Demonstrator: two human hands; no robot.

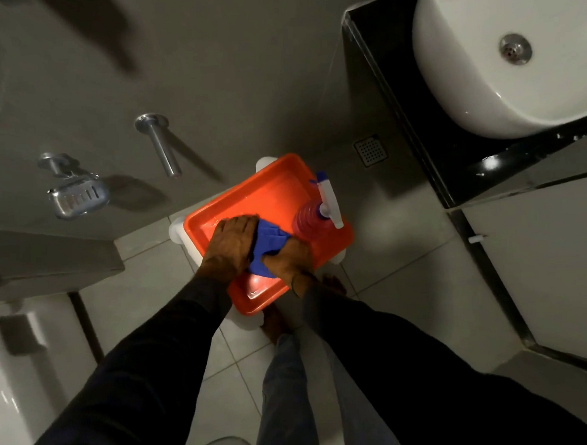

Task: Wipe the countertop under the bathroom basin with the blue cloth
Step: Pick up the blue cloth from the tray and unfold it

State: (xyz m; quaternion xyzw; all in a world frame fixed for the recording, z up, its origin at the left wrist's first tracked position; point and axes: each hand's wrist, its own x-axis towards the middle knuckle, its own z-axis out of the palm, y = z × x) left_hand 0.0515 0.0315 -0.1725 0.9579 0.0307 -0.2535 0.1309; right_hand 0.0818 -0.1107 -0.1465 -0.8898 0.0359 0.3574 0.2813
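Note:
The blue cloth (pixel 265 245) lies bunched over the middle of an orange tray (pixel 270 193) that rests on a white stool low on the floor. My left hand (pixel 231 243) grips the cloth's left side and my right hand (pixel 288 261) grips its right side. A white round basin (pixel 500 55) sits on a black countertop (pixel 451 161) at the upper right, well away from both hands.
A pink spray bottle (pixel 313 218) with a white and blue trigger head stands in the tray's right corner. A metal soap dish (pixel 77 198) and a metal peg (pixel 162 149) stick out of the wall on the left. A floor drain (pixel 370 150) lies by the counter. My bare feet (pixel 276 324) stand under the tray.

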